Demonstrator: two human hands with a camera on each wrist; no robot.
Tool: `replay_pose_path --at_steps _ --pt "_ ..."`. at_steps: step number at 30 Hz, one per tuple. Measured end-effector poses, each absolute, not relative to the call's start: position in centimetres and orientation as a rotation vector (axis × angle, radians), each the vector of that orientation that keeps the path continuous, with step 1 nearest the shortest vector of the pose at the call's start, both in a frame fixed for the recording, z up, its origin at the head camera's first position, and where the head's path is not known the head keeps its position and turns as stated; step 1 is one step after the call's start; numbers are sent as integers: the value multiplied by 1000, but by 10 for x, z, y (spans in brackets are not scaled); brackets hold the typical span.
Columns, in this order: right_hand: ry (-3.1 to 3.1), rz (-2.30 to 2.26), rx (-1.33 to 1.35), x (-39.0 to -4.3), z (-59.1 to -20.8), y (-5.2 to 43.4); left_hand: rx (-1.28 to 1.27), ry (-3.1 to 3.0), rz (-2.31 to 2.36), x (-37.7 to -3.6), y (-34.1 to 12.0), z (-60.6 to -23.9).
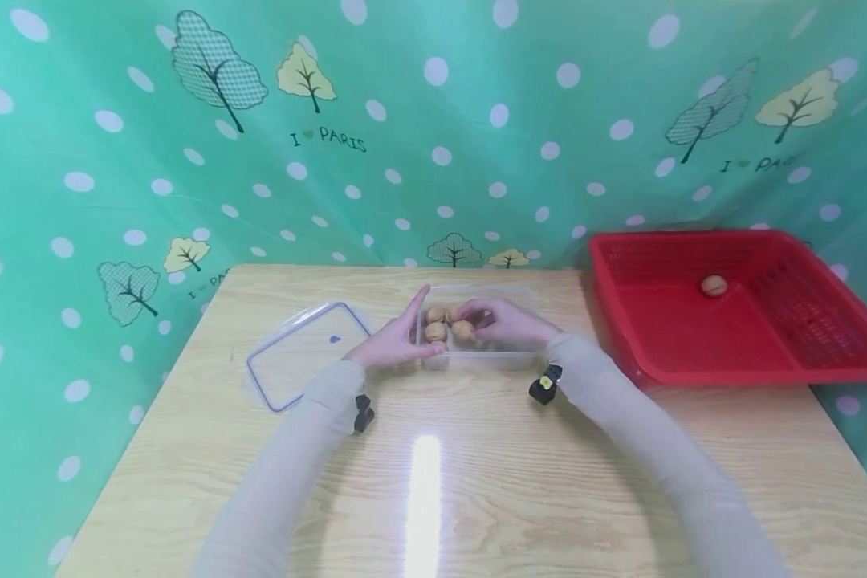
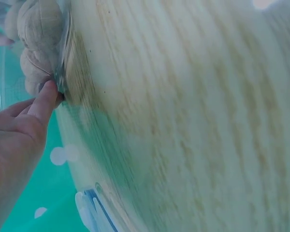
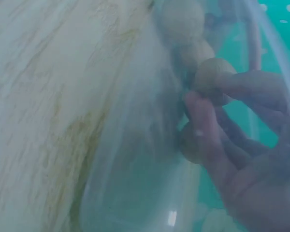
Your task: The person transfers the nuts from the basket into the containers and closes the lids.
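A clear plastic box [image 1: 477, 361] stands on the table with several walnuts [image 1: 436, 331] gathered at its left end. My left hand [image 1: 393, 343] spreads straight thumb and fingers about that end, the thumb along the front rim. In the left wrist view, the left fingertips [image 2: 49, 89] rest at the box wall beside the walnuts. Inside the box, my right hand [image 1: 502, 323] pinches a walnut [image 3: 213, 77] between thumb and forefinger, close to the others. Another walnut [image 3: 189, 144] shows lower down, partly hidden behind the right thumb.
The box's clear lid [image 1: 307, 353], with a blue seal, lies on the table [image 1: 491, 498] at left. A red plastic basket [image 1: 694, 337] at right holds one walnut [image 1: 714, 286]. A green dotted curtain [image 1: 405, 144] hangs behind the table.
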State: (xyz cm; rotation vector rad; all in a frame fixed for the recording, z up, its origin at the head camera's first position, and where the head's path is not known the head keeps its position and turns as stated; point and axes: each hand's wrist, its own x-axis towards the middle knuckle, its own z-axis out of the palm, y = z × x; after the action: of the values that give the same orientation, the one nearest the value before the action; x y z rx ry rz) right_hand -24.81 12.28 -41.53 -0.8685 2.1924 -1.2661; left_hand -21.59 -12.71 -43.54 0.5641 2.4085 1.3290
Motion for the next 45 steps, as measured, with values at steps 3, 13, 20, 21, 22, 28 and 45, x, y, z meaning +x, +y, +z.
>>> replay_pose_path --at_steps 3,13,20,21,22,28,45 --pt "2222 -1235 -922 -249 -420 121 575 2394 1341 -216 -126 -435" --pt "2387 -1122 -1014 -250 -427 114 557 2382 1355 -216 -126 -436" --pt "2466 -1063 -978 -250 -430 112 524 2372 1362 -216 -126 -435" --pt "2467 -1066 -973 -250 -430 112 521 2371 1362 -216 -126 -435" --pt "2465 -1072 -979 -250 -430 111 518 2372 1361 -216 -126 -435" --pt "2454 -1105 -998 -249 -429 111 521 2378 1362 -216 -126 -435" --pt "2433 -1147 -894 -244 -422 118 544 2371 1387 -214 -125 -437"
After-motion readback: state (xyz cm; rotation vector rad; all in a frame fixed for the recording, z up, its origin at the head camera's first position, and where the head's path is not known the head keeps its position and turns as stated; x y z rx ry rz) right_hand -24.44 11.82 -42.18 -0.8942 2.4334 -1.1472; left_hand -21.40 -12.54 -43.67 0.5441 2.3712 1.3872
